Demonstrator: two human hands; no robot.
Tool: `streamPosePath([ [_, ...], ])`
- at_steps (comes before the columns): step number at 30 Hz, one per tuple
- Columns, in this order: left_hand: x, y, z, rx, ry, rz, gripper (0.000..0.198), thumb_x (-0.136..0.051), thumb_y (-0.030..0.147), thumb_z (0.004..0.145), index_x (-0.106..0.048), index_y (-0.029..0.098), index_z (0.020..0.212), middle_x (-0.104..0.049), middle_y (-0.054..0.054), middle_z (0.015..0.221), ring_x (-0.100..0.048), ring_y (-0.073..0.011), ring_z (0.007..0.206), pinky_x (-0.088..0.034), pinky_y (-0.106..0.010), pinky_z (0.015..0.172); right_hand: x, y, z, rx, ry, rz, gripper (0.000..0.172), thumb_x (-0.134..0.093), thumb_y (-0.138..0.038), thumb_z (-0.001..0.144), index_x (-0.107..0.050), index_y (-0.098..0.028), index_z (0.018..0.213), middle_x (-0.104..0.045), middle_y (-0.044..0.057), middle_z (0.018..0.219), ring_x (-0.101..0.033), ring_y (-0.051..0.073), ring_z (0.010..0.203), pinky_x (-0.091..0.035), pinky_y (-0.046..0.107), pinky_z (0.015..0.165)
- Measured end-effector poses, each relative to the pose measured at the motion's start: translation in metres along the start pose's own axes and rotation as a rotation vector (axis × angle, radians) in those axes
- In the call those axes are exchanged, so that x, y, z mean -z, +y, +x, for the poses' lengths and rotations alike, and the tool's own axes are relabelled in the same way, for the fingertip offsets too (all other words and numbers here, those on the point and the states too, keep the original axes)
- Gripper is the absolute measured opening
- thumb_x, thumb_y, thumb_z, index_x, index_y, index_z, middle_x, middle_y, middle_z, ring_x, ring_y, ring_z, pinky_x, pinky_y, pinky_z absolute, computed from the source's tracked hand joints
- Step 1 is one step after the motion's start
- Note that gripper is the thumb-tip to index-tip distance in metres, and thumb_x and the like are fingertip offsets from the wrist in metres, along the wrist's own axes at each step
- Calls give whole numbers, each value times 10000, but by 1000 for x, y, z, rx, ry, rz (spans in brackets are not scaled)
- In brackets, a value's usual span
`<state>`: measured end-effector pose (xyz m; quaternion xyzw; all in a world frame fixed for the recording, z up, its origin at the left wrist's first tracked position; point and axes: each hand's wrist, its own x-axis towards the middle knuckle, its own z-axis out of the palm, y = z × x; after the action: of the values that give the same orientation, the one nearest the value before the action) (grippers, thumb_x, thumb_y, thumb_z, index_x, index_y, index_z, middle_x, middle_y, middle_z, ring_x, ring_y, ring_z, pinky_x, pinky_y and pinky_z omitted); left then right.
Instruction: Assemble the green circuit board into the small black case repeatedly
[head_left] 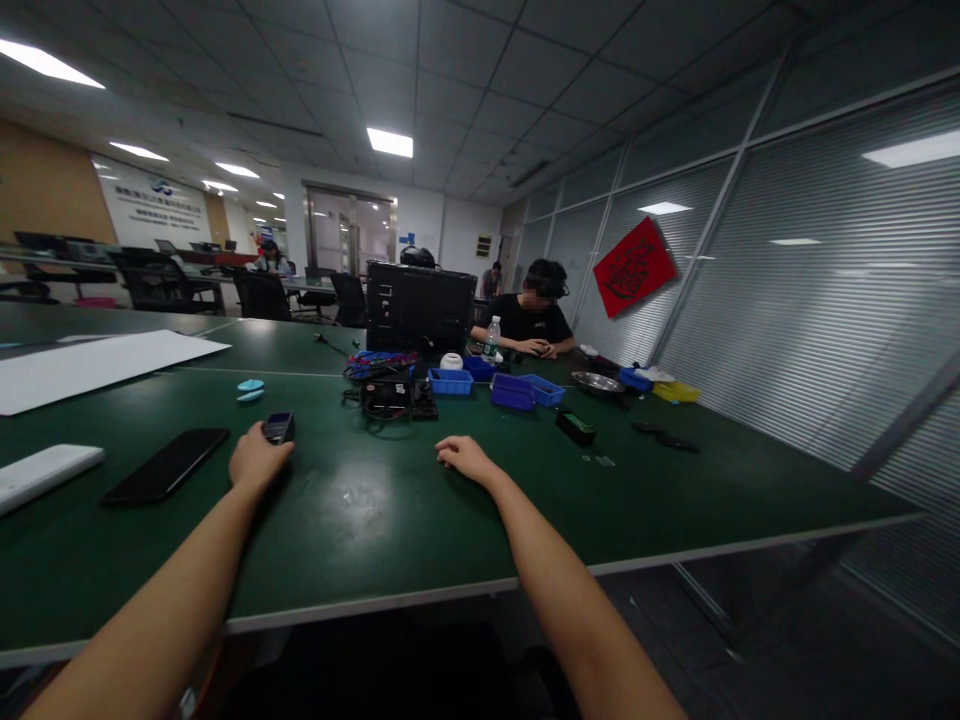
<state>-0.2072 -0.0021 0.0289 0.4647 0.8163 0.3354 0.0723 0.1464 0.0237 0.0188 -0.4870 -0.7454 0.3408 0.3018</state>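
Note:
At the left of the head view my left hand (257, 460) is closed around a small dark handheld device (279, 427). The device has a greyish screen on its upper end; my fingers cover part of its lower end. My right hand (466, 458) rests on the green tabletop (360, 545), its fingers curled in loosely and nothing visible in them. To the left of my left hand lies a black flat phone-like slab (166, 465). Just beyond that hand sits a light-blue clam-shaped object (250, 390).
Ahead stand a black monitor-like box (420, 305), tangled cables (382, 365), a baseball (451, 361), blue bins (512, 391) and a water bottle (492, 338). A black-green box (575, 428) and metal bowl (598, 383) are rightward. A seated person (532, 315) works across the table.

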Motion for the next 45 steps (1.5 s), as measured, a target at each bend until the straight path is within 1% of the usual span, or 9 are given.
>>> streamPosePath([
  [3,2,-3,0,44,-2,56,703,-526,460,651,-378,115,1245,-521,-193,1146,-517,-348,1026,-446,-412,768,0,-1,0,4,7,-6,246,-521,-130,711,-638,-121,926,-655,33,761,-570,94,582,-447,209,619],
  [5,1,-2,0,53,21,65,748,-492,534,660,-363,106,1261,-508,-205,1160,-508,-355,1038,-443,-417,771,0,-1,0,7,12,-10,238,-520,-131,709,-640,-123,915,-653,28,750,-571,94,584,-445,206,621],
  [9,0,0,-1,62,36,61,780,-437,612,664,-388,94,1245,-510,-215,1156,-504,-361,1040,-438,-425,774,0,-1,0,10,14,-18,242,-533,-149,701,-643,-121,915,-655,32,756,-579,103,594,-445,212,623],
  [16,0,-1,1,77,19,65,690,-427,571,685,-455,96,1184,-554,-203,1092,-530,-345,1001,-442,-418,763,0,0,0,10,12,-43,238,-534,-158,712,-644,-127,920,-656,29,759,-578,96,600,-440,199,625],
  [22,0,-1,1,63,12,69,661,-419,558,689,-483,92,1153,-566,-202,1071,-537,-349,984,-442,-410,750,-2,5,4,34,19,-40,233,-526,-138,708,-644,-110,907,-654,34,741,-570,92,583,-433,194,612],
  [38,-1,-1,1,52,8,69,645,-414,547,692,-480,108,1160,-574,-209,1074,-550,-355,964,-446,-411,722,0,-2,0,26,8,-60,239,-530,-153,711,-645,-118,918,-658,43,770,-578,104,604,-441,211,633],
  [42,1,1,-1,58,-6,49,579,-425,528,694,-508,141,1117,-611,-176,1008,-576,-337,918,-451,-399,702,0,-3,-1,21,5,-61,240,-540,-153,708,-645,-121,922,-657,40,769,-576,100,602,-440,206,631],
  [45,1,2,-3,51,8,35,549,-435,519,692,-520,163,1101,-620,-155,991,-581,-326,907,-450,-387,694,0,-4,-1,16,6,-65,237,-543,-157,711,-646,-122,921,-655,36,755,-575,99,604,-437,203,630],
])
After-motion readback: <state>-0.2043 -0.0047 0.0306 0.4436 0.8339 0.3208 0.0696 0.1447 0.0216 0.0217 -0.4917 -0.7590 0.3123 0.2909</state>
